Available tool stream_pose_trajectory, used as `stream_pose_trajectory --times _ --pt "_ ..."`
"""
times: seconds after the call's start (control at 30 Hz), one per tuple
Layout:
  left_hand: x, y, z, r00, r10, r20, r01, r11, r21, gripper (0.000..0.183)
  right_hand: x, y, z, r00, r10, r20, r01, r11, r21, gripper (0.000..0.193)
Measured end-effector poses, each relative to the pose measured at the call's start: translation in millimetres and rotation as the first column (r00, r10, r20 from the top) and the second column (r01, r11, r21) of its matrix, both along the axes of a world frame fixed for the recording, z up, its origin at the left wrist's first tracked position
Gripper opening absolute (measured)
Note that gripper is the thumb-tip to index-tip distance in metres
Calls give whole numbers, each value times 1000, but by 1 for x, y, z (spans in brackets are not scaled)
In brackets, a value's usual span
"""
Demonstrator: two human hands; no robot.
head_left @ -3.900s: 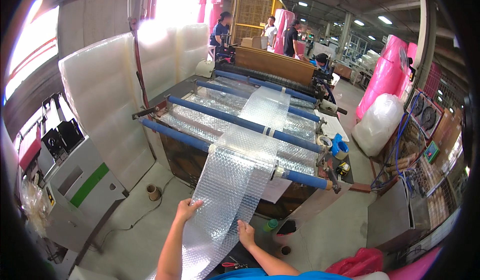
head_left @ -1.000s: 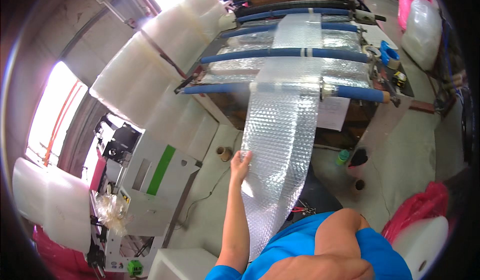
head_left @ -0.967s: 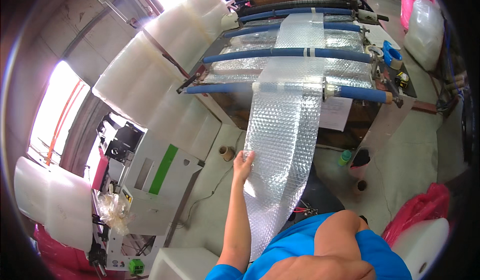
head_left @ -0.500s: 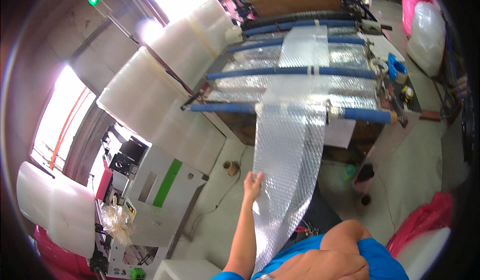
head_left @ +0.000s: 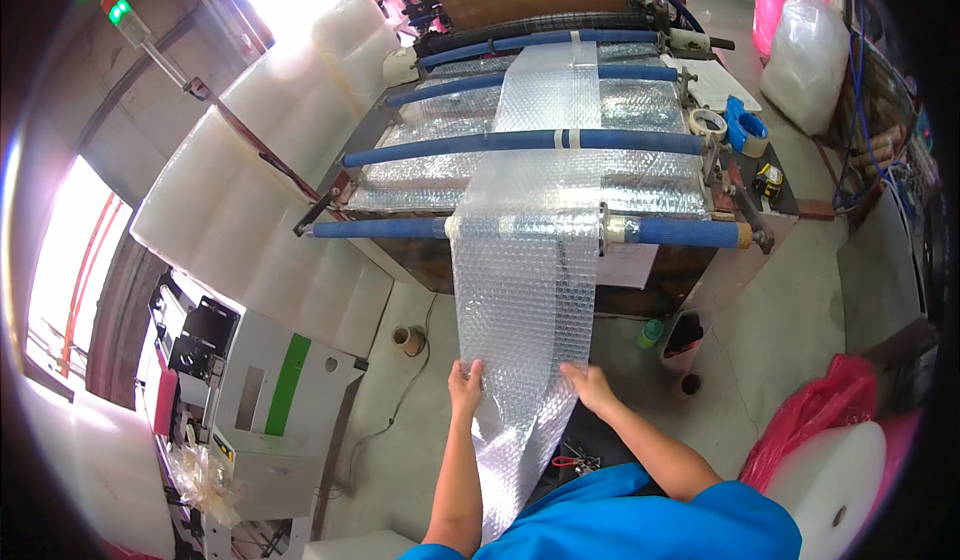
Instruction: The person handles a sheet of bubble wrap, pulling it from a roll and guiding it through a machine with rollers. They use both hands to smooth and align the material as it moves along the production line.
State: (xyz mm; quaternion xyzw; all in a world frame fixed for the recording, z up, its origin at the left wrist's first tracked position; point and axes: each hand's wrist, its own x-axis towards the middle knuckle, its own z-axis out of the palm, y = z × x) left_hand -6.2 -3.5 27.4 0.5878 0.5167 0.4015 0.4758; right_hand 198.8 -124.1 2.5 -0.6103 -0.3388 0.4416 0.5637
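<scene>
A long strip of clear bubble wrap (head_left: pixel 520 290) comes over the blue front roller (head_left: pixel 690 232) and hangs down toward my lap. Its left edge is pinched between the thumb and fingers of my left hand (head_left: pixel 465 388). On the opposite edge, at about the same height, my right hand (head_left: pixel 590 388) grips the film with thumb and fingers. Below my hands the strip narrows and twists, and its lower end passes out of sight by my blue shirt (head_left: pixel 640 520).
Behind the roller stands a machine bed with more blue rollers (head_left: pixel 530 142). Tape rolls (head_left: pixel 745 132) and a tape measure (head_left: pixel 768 182) lie at its right. Large film rolls (head_left: pixel 260 180) and a grey machine (head_left: pixel 270 400) are left. Pink film (head_left: pixel 810 410) lies right, cardboard tubes (head_left: pixel 407 340) on the floor.
My right hand has come into sight and taken hold of the strip's right edge. My left hand keeps its grip on the left edge. The view has turned slightly right.
</scene>
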Motion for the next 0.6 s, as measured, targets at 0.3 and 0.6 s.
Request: stream_pose_trajectory --times 0.3,0.6 --pt "50 69 56 965 101 -243 -32 962 270 35 28 42 36 977 66 -203 -32 986 163 38" --pt "77 89 132 995 -2 -95 23 974 224 37 60 88 96 960 -39 -276 108 965 240 35"
